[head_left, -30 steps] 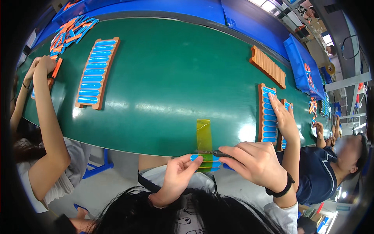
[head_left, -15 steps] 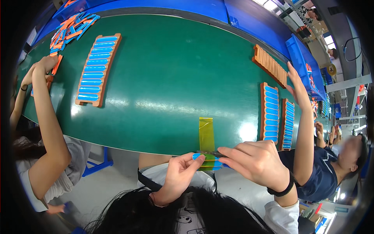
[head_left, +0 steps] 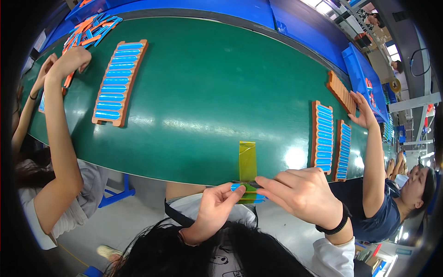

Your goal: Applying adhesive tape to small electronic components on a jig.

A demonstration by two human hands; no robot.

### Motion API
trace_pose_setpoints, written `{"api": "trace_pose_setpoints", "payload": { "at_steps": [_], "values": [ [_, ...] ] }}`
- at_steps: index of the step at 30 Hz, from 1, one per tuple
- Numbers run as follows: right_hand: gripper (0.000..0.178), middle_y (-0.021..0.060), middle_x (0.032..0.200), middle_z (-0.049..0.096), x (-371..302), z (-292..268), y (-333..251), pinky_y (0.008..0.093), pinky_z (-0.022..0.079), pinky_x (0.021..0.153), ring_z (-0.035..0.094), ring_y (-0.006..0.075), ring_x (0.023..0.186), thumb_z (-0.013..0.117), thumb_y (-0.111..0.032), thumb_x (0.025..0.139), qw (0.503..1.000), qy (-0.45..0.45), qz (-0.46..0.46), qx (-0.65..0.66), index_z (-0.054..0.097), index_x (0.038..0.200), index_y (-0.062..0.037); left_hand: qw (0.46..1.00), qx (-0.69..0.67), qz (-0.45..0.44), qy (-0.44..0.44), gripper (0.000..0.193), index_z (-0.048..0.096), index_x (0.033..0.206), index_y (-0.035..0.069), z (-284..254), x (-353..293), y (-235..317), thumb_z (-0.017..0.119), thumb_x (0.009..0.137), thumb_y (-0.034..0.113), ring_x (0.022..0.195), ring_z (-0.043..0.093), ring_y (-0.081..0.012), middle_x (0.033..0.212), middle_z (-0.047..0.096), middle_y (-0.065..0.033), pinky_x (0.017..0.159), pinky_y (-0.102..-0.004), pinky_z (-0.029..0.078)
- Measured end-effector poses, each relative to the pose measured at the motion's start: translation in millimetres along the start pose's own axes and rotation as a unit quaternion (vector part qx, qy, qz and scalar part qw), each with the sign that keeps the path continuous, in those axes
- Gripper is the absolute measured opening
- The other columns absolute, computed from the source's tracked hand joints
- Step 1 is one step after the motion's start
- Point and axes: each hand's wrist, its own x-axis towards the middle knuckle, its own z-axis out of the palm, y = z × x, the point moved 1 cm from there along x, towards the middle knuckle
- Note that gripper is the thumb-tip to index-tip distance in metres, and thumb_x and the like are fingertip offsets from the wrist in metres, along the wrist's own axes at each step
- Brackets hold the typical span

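Trays (head_left: 120,81) number five in the head view. One at left carries about ten blue strips in its grooves; two at right (head_left: 324,138) are likewise filled with blue strips; one brown tray (head_left: 340,91) farther back, its grooves bare, meets a co-worker's hand (head_left: 364,111); one at far left is partly hidden. One blue bin (head_left: 354,65) holds orange-red pieces. One orange-and-blue heap (head_left: 94,30) lies upper left. Left hand (head_left: 214,207) pinches the blue pieces (head_left: 236,187), too covered to count, between thumb and fingers at the near table edge. Right hand (head_left: 302,191), fingers pressed together on a mostly hidden dark tool (head_left: 251,183), is just beside them. One yellow tape strip (head_left: 248,160) lies on the green table (head_left: 207,92), beyond both hands' fingertips.
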Motion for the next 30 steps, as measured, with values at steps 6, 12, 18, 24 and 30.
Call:
{"api": "trace_pose_setpoints", "payload": {
  "at_steps": [6, 12, 18, 24, 30],
  "values": [
    [0.024, 0.0001, 0.053, 0.040, -2, -8, 0, 0.0259, 0.036, 0.037, 0.047, 0.0124, 0.045, 0.060, -0.010, 0.063, 1.000, -0.008, -0.001, -0.022, 0.059, 0.087, -0.0059, 1.000, 0.007, -0.008, -0.008, 0.020, 0.055, 0.097, -0.008, 0, 0, 1, 0.048, 0.087, 0.009, 0.073, 0.053, -0.0042, 0.083, 0.063, -0.0070, 0.066, -0.0173, 0.040],
    [0.024, 0.0003, 0.054, 0.040, -3, -12, 1, 0.0258, 0.037, 0.038, 0.048, 0.0125, 0.047, 0.059, -0.009, 0.063, 0.999, -0.027, -0.002, -0.032, 0.059, 0.087, -0.0053, 1.000, -0.006, 0.008, 0.009, 0.020, 0.056, 0.097, -0.007, 3, -1, 1, 0.049, 0.086, 0.009, 0.072, 0.053, -0.0040, 0.083, 0.062, -0.0062, 0.065, -0.0172, 0.040],
    [0.027, 0.0004, 0.054, 0.041, 5, -11, -5, 0.0257, 0.037, 0.038, 0.048, 0.0126, 0.048, 0.058, -0.008, 0.061, 0.999, -0.028, -0.013, -0.038, 0.059, 0.088, -0.0050, 0.999, 0.033, 0.003, -0.010, 0.020, 0.056, 0.097, -0.006, 1, -2, 7, 0.049, 0.087, 0.009, 0.071, 0.052, -0.0035, 0.083, 0.062, -0.0058, 0.063, -0.0170, 0.039],
    [0.028, 0.0005, 0.053, 0.041, -6, -15, -1, 0.0258, 0.037, 0.038, 0.048, 0.0129, 0.047, 0.058, -0.008, 0.060, 0.998, -0.027, 0.000, -0.051, 0.059, 0.087, -0.0050, 0.999, 0.049, -0.016, -0.005, 0.020, 0.055, 0.098, -0.007, -1, -2, 2, 0.048, 0.087, 0.008, 0.072, 0.052, -0.0039, 0.085, 0.063, -0.0069, 0.065, -0.0172, 0.039],
    [0.026, 0.0010, 0.054, 0.042, -7, -19, 1, 0.0260, 0.037, 0.037, 0.048, 0.0130, 0.048, 0.058, -0.007, 0.060, 0.999, -0.027, 0.012, -0.044, 0.060, 0.086, -0.0057, 1.000, 0.001, 0.017, 0.005, 0.020, 0.056, 0.098, -0.006, 3, -3, 6, 0.050, 0.086, 0.009, 0.072, 0.054, -0.0048, 0.083, 0.062, -0.0053, 0.063, -0.0185, 0.041]
  ]
}}
